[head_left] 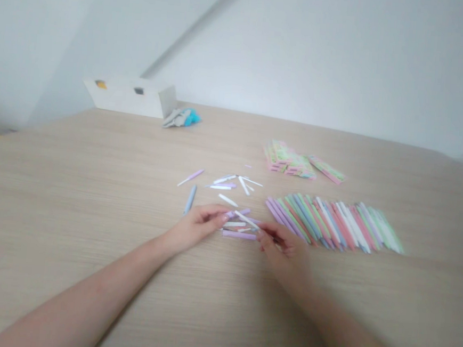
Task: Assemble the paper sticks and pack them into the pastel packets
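My left hand (200, 223) is closed, with thumb and fingers pinching a short purple pen part (231, 214). My right hand (284, 246) pinches one end of a slim white pen part (246, 219), which slants up and left towards the left fingertips. Whether the two parts touch is too blurred to tell. Beneath and between the hands lie loose pieces, among them a purple pen barrel (238, 235). A blue-grey barrel (190, 199) lies beside the left hand. Close to my right hand, a long row of pastel pens (335, 224) lies slanted side by side.
Beyond my hands are scattered white and purple pen parts (223, 186) and a purple-and-white piece (191, 177). Stacked green-and-pink packets (286, 159) lie farther back. A white box (127, 97) and a grey-and-blue crumpled cloth item (183, 118) are near the wall.
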The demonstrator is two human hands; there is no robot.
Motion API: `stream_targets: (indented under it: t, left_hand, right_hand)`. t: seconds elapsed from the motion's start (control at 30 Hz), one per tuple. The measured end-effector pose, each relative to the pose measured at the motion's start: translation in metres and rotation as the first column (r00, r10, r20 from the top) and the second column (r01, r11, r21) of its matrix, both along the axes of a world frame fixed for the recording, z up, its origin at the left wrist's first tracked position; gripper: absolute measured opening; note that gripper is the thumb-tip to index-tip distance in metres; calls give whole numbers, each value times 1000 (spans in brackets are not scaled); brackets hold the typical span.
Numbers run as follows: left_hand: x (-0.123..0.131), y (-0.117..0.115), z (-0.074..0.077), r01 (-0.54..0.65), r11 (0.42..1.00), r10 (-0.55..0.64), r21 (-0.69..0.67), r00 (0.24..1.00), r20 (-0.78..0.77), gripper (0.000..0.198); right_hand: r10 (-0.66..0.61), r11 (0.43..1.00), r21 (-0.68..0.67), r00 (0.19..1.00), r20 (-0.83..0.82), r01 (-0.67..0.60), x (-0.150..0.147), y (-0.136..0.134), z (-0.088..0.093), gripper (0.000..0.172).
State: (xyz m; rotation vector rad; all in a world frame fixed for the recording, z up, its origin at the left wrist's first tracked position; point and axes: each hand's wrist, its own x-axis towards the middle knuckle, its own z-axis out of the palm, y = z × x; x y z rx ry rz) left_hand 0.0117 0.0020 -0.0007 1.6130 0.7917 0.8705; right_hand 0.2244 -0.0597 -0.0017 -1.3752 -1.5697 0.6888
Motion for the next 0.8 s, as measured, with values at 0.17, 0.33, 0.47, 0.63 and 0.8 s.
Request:
stream_targets:
  t: [0.17, 0.33, 0.47, 0.63, 0.8]
  left_hand:
    - [-2, -1, 1, 3, 1000, -2, 22, 1000, -30, 29]
    - [-5, -1, 0, 45, 985, -27, 166, 994, -107, 26]
    - [-5, -2, -2, 105, 964, -69, 243, 986, -152, 25]
    - [-3, -4, -2, 177, 951, -138, 255, 977, -165, 25]
    - [-1, -6, 0, 186, 952, -153, 241, 977, -150, 27]
  right_hand:
    - [-4, 1000, 16, 999, 31, 4, 2, -1, 5, 19]
    - [38, 999, -19, 998, 48, -37, 3, 0, 13, 16]
    - [110, 989, -101, 994, 1, -109, 3, 1, 16, 16]
    - [180, 964, -159, 966, -187, -211, -1, 2, 11, 19]
    - [187, 950, -153, 890, -416, -271, -4, 1, 11, 20]
